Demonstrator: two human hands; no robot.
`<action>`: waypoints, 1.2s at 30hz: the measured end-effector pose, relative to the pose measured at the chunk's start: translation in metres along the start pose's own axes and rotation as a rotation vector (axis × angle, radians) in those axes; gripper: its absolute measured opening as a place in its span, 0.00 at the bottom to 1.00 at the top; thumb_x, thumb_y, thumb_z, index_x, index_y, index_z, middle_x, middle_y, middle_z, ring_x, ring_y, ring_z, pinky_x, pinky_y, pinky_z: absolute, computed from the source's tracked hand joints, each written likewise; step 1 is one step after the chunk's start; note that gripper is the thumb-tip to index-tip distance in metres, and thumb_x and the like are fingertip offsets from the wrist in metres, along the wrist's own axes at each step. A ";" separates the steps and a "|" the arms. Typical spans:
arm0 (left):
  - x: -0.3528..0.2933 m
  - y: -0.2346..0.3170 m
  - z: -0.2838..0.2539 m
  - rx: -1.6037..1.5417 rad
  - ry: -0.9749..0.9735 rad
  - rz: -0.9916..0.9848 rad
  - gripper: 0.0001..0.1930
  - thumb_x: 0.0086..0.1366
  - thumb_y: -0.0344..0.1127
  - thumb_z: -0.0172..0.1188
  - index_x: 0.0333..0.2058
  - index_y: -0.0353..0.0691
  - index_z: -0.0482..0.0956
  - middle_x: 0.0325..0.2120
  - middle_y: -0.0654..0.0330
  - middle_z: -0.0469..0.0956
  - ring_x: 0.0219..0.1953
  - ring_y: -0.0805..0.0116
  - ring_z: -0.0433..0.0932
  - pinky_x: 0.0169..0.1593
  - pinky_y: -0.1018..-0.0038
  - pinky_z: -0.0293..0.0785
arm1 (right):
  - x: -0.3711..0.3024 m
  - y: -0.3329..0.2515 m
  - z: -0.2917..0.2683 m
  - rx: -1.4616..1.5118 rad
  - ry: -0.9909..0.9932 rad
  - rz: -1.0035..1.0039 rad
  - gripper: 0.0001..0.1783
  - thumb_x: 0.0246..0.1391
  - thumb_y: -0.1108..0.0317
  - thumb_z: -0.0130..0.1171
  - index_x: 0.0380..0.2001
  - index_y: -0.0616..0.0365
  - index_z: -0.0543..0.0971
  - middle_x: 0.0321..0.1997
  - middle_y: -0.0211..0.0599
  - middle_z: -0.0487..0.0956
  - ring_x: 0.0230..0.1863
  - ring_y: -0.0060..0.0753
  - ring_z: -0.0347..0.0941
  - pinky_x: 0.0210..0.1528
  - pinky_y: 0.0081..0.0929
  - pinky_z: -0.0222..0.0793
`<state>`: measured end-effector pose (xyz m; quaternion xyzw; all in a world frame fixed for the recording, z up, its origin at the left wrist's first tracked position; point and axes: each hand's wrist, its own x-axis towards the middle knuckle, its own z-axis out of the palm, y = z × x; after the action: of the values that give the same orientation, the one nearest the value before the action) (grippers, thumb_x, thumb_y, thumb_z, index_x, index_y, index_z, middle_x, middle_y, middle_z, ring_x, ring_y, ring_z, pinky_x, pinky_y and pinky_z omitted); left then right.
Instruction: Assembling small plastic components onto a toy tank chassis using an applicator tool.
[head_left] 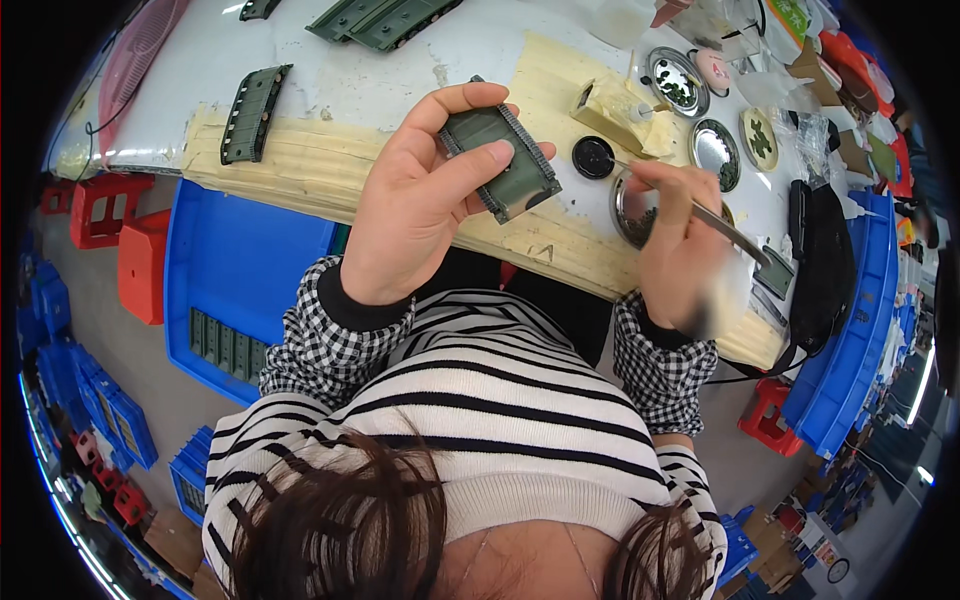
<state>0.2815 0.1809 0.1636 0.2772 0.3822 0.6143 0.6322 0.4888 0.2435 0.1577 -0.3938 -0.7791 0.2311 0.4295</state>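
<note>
My left hand is closed round a dark green model tank hull with track-like toothed strips along its long edges; the thumb presses on its flat face. My right hand grips metal tweezers, their tip pointing left toward a small round black dish. Whether the tip touches the dish or holds anything is too small to tell. Partly behind the right hand lies a round metal dish with small dark pieces. A yellowish block stands just beyond the black dish.
More metal dishes and a cream dish of small green parts stand to the right. Other green hulls lie at left and far back. A black bag rests at the right edge. Below the table's left side sits a blue crate.
</note>
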 end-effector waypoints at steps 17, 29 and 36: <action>0.002 -0.007 0.019 -0.064 0.026 0.024 0.23 0.67 0.27 0.51 0.61 0.37 0.60 0.48 0.56 0.72 0.54 0.60 0.74 0.51 0.69 0.76 | -0.018 -0.041 -0.003 0.242 -0.239 -0.208 0.10 0.56 0.75 0.54 0.40 0.68 0.78 0.43 0.54 0.79 0.45 0.45 0.78 0.48 0.29 0.73; 0.003 -0.011 0.018 -0.073 0.024 0.014 0.23 0.68 0.27 0.50 0.60 0.37 0.60 0.45 0.53 0.75 0.52 0.63 0.75 0.52 0.69 0.75 | -0.020 -0.038 -0.001 0.247 -0.220 -0.209 0.11 0.59 0.72 0.53 0.40 0.68 0.78 0.43 0.54 0.80 0.45 0.44 0.78 0.47 0.28 0.73; 0.002 -0.011 0.019 -0.076 0.045 0.004 0.23 0.68 0.27 0.50 0.60 0.37 0.60 0.45 0.53 0.75 0.52 0.62 0.75 0.52 0.69 0.75 | -0.021 -0.037 0.001 0.246 -0.204 -0.219 0.10 0.59 0.72 0.53 0.40 0.68 0.78 0.42 0.54 0.80 0.44 0.44 0.79 0.46 0.29 0.74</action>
<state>0.3030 0.1845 0.1645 0.2398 0.3719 0.6358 0.6324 0.4796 0.2053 0.1730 -0.2259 -0.8227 0.3152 0.4156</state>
